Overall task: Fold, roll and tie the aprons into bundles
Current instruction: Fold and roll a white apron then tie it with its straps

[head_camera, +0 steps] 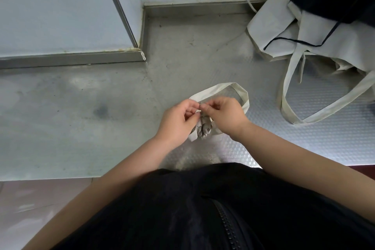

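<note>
L hand [178, 120] + R hand [225, 116] each pinch strap [242, 91] above rolled apron [204, 129], fingertip grip tight. Risk imo: pinch slips b4 knot cinches, roll springs open on worktop [97, 132].

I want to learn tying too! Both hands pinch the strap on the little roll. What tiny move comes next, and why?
Probably draw the hands apart to pull the tie snug. The left hand and right hand pinch the strap just above the rolled apron, and a slack loop of it lies open behind them on the counter.
</note>
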Motion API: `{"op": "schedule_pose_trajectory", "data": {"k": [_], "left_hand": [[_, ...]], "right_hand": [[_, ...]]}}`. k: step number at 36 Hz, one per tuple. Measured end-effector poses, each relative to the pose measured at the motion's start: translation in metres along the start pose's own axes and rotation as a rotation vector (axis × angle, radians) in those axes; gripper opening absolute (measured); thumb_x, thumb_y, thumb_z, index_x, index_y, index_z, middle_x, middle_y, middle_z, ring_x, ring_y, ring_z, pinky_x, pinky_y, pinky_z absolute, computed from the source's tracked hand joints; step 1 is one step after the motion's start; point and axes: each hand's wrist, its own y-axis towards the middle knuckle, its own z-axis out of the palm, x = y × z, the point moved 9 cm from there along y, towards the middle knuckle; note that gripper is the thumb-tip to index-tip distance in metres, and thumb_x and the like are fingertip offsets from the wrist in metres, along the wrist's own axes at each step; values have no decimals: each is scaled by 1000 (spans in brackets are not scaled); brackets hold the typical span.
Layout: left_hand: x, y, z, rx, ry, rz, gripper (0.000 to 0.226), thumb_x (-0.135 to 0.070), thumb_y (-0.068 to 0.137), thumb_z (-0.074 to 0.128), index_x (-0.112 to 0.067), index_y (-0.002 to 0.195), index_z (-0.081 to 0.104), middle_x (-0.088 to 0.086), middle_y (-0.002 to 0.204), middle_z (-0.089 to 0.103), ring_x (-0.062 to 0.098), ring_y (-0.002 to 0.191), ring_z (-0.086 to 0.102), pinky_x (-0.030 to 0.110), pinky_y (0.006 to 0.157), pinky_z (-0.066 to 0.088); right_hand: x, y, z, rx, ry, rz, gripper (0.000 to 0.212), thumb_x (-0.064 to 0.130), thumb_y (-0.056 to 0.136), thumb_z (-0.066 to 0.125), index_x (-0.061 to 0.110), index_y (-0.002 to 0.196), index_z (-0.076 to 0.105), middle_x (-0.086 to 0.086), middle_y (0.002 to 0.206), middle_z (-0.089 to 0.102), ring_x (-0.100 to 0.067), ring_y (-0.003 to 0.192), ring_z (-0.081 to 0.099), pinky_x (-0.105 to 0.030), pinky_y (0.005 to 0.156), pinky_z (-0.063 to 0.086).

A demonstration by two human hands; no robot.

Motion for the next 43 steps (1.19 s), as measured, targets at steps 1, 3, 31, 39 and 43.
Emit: {"op": "schedule_pose_trajectory", "data": {"k": [1, 3, 31, 39, 43], "left_hand": [[-2, -1, -1, -19, 7, 18, 26, -6, 87, 62, -28, 96, 51, -13, 78, 61, -4, 66, 56, 16, 73, 47], [-3, -3, -2, -55, 23, 40, 30, -5, 86, 63, -26, 97, 44, -13, 79, 61, -3, 66, 56, 15, 70, 47], [-14, -3, -12, -103, 309, 203, 4, -9, 84, 67, -8, 81, 68, -7, 91, 51, 14, 74, 56, 17, 71, 43], [-2, -6, -20, 106, 670, 147, 21, -3, 85, 47, -21, 78, 40, -2, 97, 44, 28, 78, 50, 41, 64, 46], [-4, -6, -18, 92, 662, 171, 22, -1, 82, 48, -20, 75, 41, -3, 90, 41, 30, 75, 50, 43, 63, 47]], "right_hand": [[5, 0, 2, 17, -134, -41, 22, 23, 93, 57, 9, 81, 68, 3, 65, 59, -10, 61, 53, -21, 63, 44], [18, -5, 9, 88, -396, -144, 32, 23, 97, 48, 10, 72, 63, 4, 60, 51, -14, 61, 46, -19, 53, 31], [0, -6, 13, 281, -28, 39, 17, 11, 94, 52, 2, 93, 67, -2, 74, 62, -10, 65, 53, -16, 59, 42], [7, -10, -1, 99, -617, -348, 24, 9, 94, 46, -4, 87, 66, -16, 81, 67, -31, 79, 59, -40, 77, 44], [3, -8, -5, 77, -542, -296, 20, 8, 93, 50, 0, 90, 68, -12, 86, 69, -27, 84, 61, -37, 78, 46]]}}
